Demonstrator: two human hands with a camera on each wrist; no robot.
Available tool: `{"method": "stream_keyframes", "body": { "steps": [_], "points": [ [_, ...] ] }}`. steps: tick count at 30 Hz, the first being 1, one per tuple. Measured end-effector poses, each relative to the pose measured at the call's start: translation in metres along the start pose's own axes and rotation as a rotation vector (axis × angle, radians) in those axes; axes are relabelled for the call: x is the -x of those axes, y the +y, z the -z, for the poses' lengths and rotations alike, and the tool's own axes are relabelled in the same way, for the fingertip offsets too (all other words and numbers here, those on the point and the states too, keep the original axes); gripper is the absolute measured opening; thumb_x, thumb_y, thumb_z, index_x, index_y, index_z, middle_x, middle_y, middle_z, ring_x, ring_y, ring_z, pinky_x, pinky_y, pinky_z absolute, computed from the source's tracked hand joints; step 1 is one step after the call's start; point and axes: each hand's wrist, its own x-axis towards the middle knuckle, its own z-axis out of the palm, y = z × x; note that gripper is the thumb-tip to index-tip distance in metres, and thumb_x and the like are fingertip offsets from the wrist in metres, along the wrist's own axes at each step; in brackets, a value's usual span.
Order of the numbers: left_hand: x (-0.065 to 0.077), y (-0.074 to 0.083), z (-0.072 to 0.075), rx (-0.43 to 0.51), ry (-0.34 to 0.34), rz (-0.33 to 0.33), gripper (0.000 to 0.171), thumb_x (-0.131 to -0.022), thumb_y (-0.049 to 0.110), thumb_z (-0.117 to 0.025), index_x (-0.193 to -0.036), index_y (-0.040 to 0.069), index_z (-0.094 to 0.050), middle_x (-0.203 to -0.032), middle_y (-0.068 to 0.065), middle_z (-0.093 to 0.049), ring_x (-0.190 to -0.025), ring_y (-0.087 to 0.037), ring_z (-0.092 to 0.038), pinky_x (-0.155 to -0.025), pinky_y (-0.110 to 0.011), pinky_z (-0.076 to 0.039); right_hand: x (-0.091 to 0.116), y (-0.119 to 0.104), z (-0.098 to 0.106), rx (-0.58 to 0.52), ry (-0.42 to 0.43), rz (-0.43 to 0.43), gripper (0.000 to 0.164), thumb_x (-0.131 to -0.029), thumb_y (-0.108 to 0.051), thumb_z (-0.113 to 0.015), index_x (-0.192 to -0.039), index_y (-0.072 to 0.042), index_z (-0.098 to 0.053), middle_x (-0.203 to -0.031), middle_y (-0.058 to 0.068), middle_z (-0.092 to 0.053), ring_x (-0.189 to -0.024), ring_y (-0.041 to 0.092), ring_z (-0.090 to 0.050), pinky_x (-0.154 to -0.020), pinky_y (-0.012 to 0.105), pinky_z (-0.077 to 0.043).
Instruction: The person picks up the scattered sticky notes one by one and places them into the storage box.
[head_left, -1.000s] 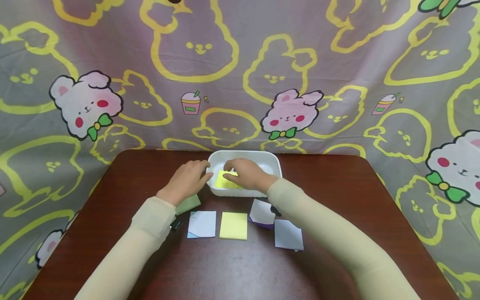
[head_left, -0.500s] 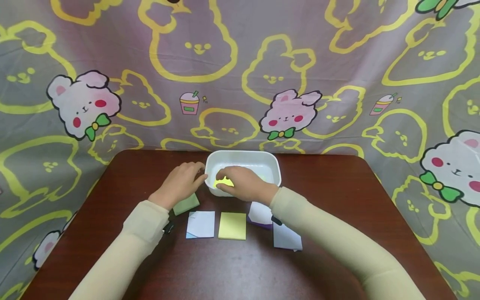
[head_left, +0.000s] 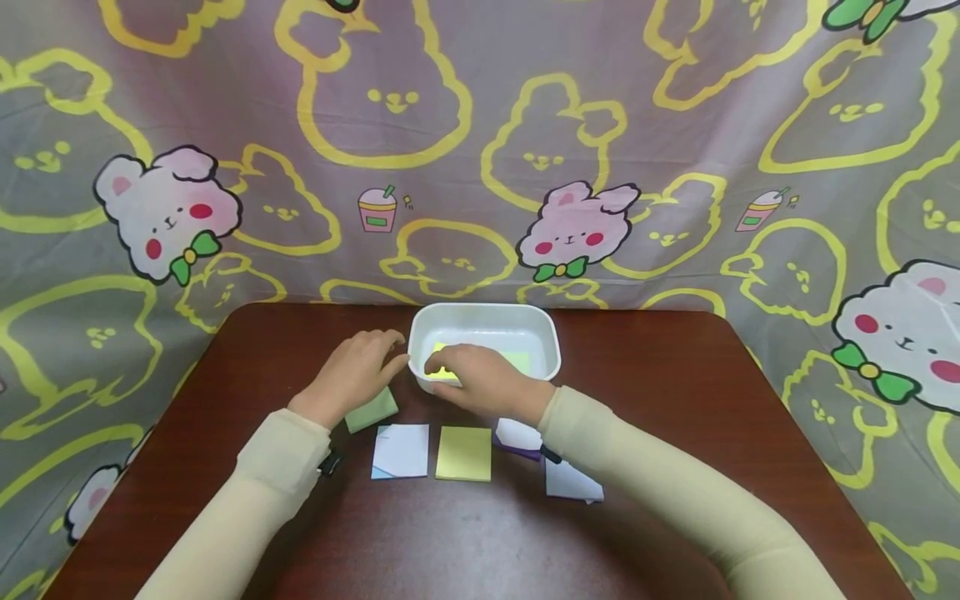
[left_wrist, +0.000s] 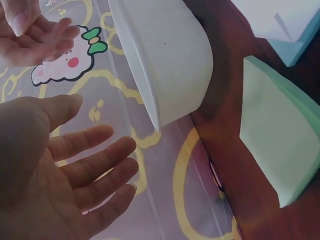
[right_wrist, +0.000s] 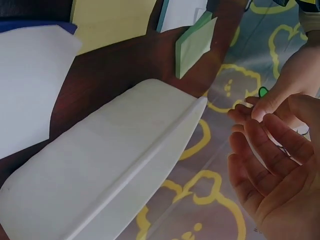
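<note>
A white plastic bin (head_left: pixel 517 329) stands toward the back of the table, with a yellow sticky note (head_left: pixel 440 348) and a pale green note (head_left: pixel 517 361) inside. My right hand (head_left: pixel 491 383) hovers over the bin's near side, fingers loosely bent, hiding part of the yellow note; its palm shows bare in the right wrist view. At the bin's left end, my left hand (head_left: pixel 348 379) hangs with fingers spread and relaxed, fingertips close to the rim. In the left wrist view nothing lies in that palm (left_wrist: pixel 65 185). A green sticky-note pad (head_left: pixel 372 412) lies beneath the left hand.
In front of the bin lie a white-topped pad with blue underneath (head_left: pixel 401 452), a yellow pad (head_left: pixel 464 454), a white-topped purple pad (head_left: pixel 519 435) and a greyish pad (head_left: pixel 572 481). Behind the dark wooden table (head_left: pixel 645 367) hangs a patterned cloth (head_left: pixel 450 100).
My right hand has come back toward the bin's near wall. The left hand has drawn slightly left, away from the rim. The pale green note in the bin now shows beyond my right hand.
</note>
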Motion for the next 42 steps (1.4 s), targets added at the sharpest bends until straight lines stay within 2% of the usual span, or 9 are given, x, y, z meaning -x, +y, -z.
{"method": "stream_keyframes", "body": {
  "steps": [5, 12, 27, 34, 42],
  "points": [
    [0.005, -0.004, 0.0, -0.005, -0.012, 0.019, 0.036, -0.1, 0.025, -0.063, -0.125, -0.001, -0.064, -0.117, -0.021, -0.071, -0.109, -0.04, -0.066, -0.094, -0.053, -0.052, 0.002, -0.006, -0.002, 0.008, -0.008, 0.014, 0.032, -0.102, -0.031, -0.061, -0.122, -0.008, -0.068, -0.118, 0.006, -0.073, -0.112, 0.021, -0.069, -0.098, 0.038, -0.054],
    [0.011, -0.009, -0.004, -0.02, -0.031, 0.053, 0.037, -0.101, 0.025, -0.062, -0.127, 0.0, -0.063, -0.118, -0.021, -0.07, -0.108, -0.039, -0.067, -0.092, -0.054, -0.053, 0.006, -0.014, -0.009, 0.047, -0.012, 0.05, 0.03, -0.101, -0.033, -0.062, -0.12, -0.011, -0.069, -0.115, -0.001, -0.074, -0.105, 0.012, -0.069, -0.092, 0.031, -0.056],
    [0.026, -0.027, -0.015, -0.021, -0.047, 0.094, 0.036, -0.1, 0.024, -0.063, -0.125, -0.001, -0.064, -0.118, -0.022, -0.069, -0.107, -0.041, -0.065, -0.089, -0.055, -0.053, 0.008, -0.024, -0.038, 0.086, -0.035, 0.115, 0.024, -0.101, -0.031, -0.061, -0.116, -0.014, -0.07, -0.11, -0.003, -0.072, -0.099, 0.011, -0.067, -0.09, 0.027, -0.054],
    [0.031, -0.039, -0.024, -0.033, -0.079, 0.124, 0.041, -0.099, 0.025, -0.063, -0.13, -0.002, -0.061, -0.127, -0.026, -0.064, -0.116, -0.045, -0.06, -0.093, -0.058, -0.051, 0.007, -0.02, -0.055, 0.112, -0.037, 0.131, 0.025, -0.1, -0.031, -0.063, -0.115, -0.013, -0.072, -0.109, -0.003, -0.073, -0.098, 0.01, -0.067, -0.088, 0.026, -0.054],
    [0.029, -0.05, -0.033, -0.06, -0.121, 0.171, 0.053, -0.099, 0.027, -0.063, -0.14, -0.004, -0.052, -0.14, -0.03, -0.054, -0.128, -0.049, -0.051, -0.099, -0.063, -0.046, 0.005, -0.015, -0.066, 0.105, -0.04, 0.125, 0.024, -0.1, -0.031, -0.062, -0.115, -0.014, -0.072, -0.109, -0.003, -0.073, -0.1, 0.01, -0.068, -0.089, 0.027, -0.055]
  ]
}}
